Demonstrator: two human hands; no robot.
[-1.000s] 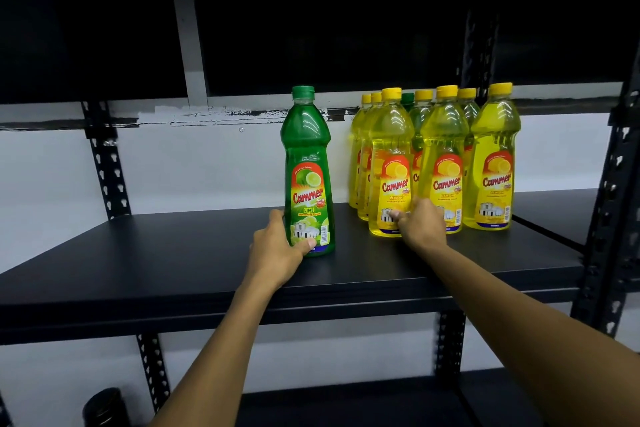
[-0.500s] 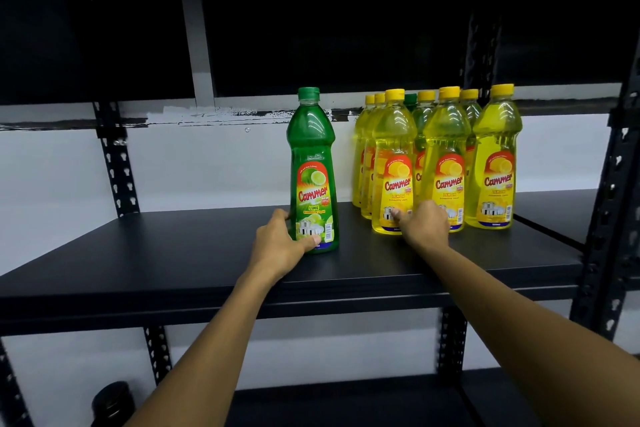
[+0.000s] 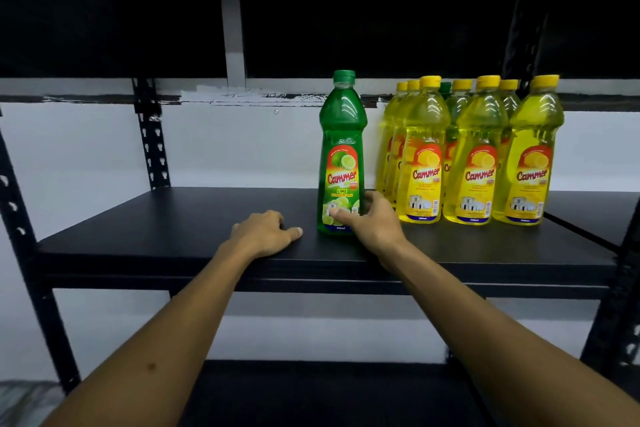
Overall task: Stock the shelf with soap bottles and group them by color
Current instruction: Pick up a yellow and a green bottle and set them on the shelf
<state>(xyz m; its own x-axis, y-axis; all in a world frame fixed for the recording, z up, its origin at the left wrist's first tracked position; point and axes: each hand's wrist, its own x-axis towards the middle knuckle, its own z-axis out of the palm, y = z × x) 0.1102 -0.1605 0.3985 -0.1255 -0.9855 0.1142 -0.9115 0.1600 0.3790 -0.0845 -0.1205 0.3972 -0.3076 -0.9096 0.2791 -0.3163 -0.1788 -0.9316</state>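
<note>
Gripping smooth waisted green bottle (image 3: 341, 156), right hand (image 3: 372, 224).

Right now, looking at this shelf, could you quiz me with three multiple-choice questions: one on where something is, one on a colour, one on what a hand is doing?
1. Where does the green bottle stand relative to the yellow bottles?
A. left of them
B. right of them
C. on the shelf below

2. What colour are the yellow bottles' caps?
A. red
B. yellow
C. white

3. What is the right hand doing?
A. hanging idle
B. gripping the green bottle's base
C. unscrewing a cap

Answers: 1 A, it stands apart on their left. 2 B, yellow caps top them. 3 B, its fingers curl round the label; the left hand rests on the shelf.
</note>
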